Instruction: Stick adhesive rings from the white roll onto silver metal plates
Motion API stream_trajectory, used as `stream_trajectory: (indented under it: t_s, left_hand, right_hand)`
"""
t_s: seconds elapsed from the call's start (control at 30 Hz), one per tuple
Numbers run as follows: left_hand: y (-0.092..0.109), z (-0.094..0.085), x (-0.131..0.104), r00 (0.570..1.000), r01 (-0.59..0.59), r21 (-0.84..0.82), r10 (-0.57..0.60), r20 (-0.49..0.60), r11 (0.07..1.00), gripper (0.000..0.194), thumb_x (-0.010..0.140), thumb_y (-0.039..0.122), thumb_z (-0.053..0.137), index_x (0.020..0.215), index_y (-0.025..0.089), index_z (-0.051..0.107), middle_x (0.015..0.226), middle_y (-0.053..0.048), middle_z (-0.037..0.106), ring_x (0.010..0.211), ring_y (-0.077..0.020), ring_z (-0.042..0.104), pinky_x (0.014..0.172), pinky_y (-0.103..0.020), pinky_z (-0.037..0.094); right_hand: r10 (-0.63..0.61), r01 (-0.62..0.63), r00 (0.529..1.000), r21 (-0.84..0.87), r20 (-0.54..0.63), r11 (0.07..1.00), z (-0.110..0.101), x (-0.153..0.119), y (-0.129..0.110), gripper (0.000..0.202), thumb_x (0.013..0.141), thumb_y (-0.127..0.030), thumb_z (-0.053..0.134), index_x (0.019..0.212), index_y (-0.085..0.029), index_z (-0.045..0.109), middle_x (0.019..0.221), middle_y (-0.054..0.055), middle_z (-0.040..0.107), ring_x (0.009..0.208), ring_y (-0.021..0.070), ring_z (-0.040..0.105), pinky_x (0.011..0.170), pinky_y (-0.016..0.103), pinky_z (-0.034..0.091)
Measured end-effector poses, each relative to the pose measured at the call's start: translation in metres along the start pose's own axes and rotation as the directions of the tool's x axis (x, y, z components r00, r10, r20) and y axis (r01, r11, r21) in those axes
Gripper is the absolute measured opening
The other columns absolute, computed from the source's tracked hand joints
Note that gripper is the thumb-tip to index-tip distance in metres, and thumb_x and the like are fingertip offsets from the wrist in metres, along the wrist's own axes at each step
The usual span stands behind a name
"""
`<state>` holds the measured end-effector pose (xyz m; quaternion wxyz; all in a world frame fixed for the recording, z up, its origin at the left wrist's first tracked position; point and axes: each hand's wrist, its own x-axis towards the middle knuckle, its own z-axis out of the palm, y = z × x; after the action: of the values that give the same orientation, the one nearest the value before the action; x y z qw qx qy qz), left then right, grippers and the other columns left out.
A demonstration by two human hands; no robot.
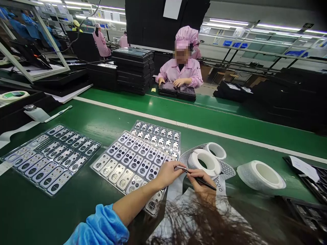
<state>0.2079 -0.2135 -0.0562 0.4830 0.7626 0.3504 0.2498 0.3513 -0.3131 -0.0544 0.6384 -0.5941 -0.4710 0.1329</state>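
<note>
My right hand (204,190) holds a pair of black tweezers (207,184), their tips pointing up and left. Thumb and fingers of my left hand (168,174) are pinched together at those tips; whatever small piece they grip is too small to make out. Under my left forearm lies a clear plastic tray (95,164) with rows of small silvery plates with round holes. A second tray (155,131) sits partly beneath it. Beside my right hand are a roll of white tape (217,165) and a strip of ring-shaped stickers (227,170).
Another tray of plates (49,194) lies on the left, near a toothbrush (58,114) and a white bottle (35,114). A large white roll (246,175) and black trays (306,207) are on the right. Across the bench, a co-worker (180,69) handles black trays. Loose hair covers the lower foreground.
</note>
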Motion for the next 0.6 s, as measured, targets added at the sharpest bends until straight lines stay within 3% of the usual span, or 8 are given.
stream_trajectory:
  t_s: [0.2,0.33,0.47,0.53,0.6]
  left_hand:
    - [0.004,0.0,-0.005,0.999,-0.05,0.151,0.052,-0.012,0.987,0.025,0.095,0.025,0.067,0.115,0.025,0.082,0.11,0.001,0.086,0.087,-0.021,0.08,0.079,-0.027,0.064]
    - [0.016,-0.002,-0.007,0.994,-0.1,0.292,0.109,-0.015,0.951,0.037,0.096,0.032,0.073,0.132,0.024,0.075,0.104,-0.002,0.086,0.085,-0.0221,0.079,0.08,-0.029,0.062]
    - [0.036,-0.015,-0.021,0.989,-0.135,0.427,0.15,-0.002,0.894,0.067,0.094,0.049,0.077,0.151,0.018,0.06,0.11,-0.01,0.083,0.107,-0.0315,0.076,0.098,-0.043,0.058]
    - [0.045,-0.029,-0.039,0.982,-0.156,0.494,0.19,-0.019,0.856,0.058,0.103,0.051,0.065,0.151,0.019,0.06,0.122,-0.012,0.08,0.117,-0.0315,0.073,0.103,-0.047,0.054]
    - [0.05,-0.045,-0.066,0.935,-0.255,0.604,0.352,-0.046,0.755,0.042,0.111,0.042,0.05,0.143,0.019,0.064,0.123,-0.01,0.08,0.112,-0.0264,0.074,0.096,-0.042,0.056]
  right_hand:
    - [0.003,-0.001,0.999,0.047,-0.043,0.999,0.002,-0.003,-0.001,0.016,0.076,-0.033,0.089,0.068,-0.026,0.077,0.08,0.005,0.082,0.075,0.0273,0.078,0.073,0.042,0.065]
    - [0.049,-0.034,0.993,0.132,-0.108,0.991,0.005,-0.002,-0.011,0.017,0.073,-0.028,0.091,0.068,-0.023,0.076,0.076,0.004,0.081,0.066,0.0225,0.076,0.061,0.034,0.064]
    - [0.122,-0.081,0.978,0.235,-0.168,0.969,-0.006,-0.011,-0.055,0.023,0.07,-0.028,0.095,0.068,-0.023,0.072,0.071,0.001,0.078,0.053,0.017,0.069,0.05,0.029,0.06]
    - [0.143,-0.092,0.97,0.249,-0.196,0.964,-0.016,-0.026,-0.083,0.03,0.065,-0.032,0.101,0.066,-0.024,0.072,0.069,0.002,0.076,0.052,0.0154,0.066,0.047,0.027,0.057]
    - [0.173,-0.124,0.965,0.237,-0.195,0.963,-0.028,-0.05,-0.106,0.037,0.059,-0.039,0.107,0.066,-0.026,0.073,0.068,0.004,0.073,0.056,0.0186,0.066,0.043,0.03,0.054]
